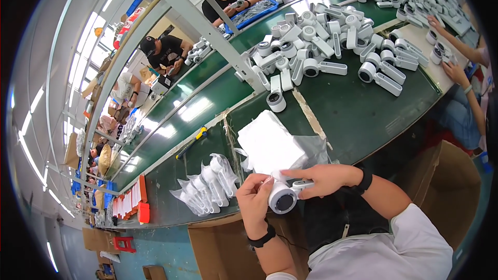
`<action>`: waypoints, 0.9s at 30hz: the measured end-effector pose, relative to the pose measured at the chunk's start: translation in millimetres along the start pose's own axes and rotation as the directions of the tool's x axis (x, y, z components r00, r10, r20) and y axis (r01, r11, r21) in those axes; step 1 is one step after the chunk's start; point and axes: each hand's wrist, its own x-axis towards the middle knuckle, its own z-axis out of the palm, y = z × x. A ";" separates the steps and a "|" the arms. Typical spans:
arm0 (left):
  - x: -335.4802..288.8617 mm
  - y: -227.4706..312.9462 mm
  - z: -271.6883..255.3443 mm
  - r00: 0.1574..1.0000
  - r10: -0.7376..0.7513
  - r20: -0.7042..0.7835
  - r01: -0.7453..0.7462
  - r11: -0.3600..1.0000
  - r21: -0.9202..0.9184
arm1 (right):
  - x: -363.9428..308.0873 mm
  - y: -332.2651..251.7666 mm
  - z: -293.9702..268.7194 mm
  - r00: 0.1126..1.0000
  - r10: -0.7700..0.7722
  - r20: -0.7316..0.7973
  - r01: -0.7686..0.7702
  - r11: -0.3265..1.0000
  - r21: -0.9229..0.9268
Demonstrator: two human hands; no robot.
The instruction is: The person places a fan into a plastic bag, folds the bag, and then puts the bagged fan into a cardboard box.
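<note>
In front of me, at the table's near edge, I hold a white handheld device with a round head (282, 198) and a dark circular face. My left hand (254, 197) grips the side of the head between thumb and fingers. Around the short handle side, my right hand (329, 179) has its fingers closed. Just beyond my hands lies a stack of white sheets (270, 142) beside clear plastic bags (311, 150). To the left, several similar devices in clear bags (210, 186) lie in a row.
A large heap of bare white devices (316, 36) covers the far green table (363, 103). A yellow-and-black hand tool (192, 142) lies left, near an orange-red tray of papers (129, 199). Cardboard boxes (228, 249) stand below. A metal frame post (207, 26) rises ahead. Co-workers sit around.
</note>
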 end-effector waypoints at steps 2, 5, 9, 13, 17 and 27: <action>0.6 0.9 -4.1 0.997 0.078 0.002 -0.078 0.993 0.087 | 3.4 0.5 1.8 0.999 0.031 -0.026 -0.030 0.999 0.032; -2.2 2.1 -4.9 0.983 0.175 -0.050 -0.161 0.965 0.207 | 11.2 8.7 13.1 0.988 0.063 -0.141 -0.046 0.992 0.121; -2.6 -4.6 -0.1 0.960 0.270 -0.077 -0.243 0.937 0.252 | 19.1 20.9 26.8 0.962 0.028 -0.273 0.013 0.989 0.146; -4.6 -3.9 4.4 0.911 0.407 -0.070 -0.356 0.861 0.364 | 20.0 18.8 31.3 0.945 0.062 -0.320 0.006 0.978 0.209; -5.1 -6.1 2.2 0.908 0.416 -0.046 -0.374 0.857 0.355 | 19.3 15.9 34.0 0.944 0.089 -0.319 0.003 0.961 0.275; -11.8 -14.0 28.2 0.764 0.610 0.212 -0.565 0.472 0.677 | 27.8 27.1 41.2 0.925 0.106 -0.365 0.077 0.888 0.453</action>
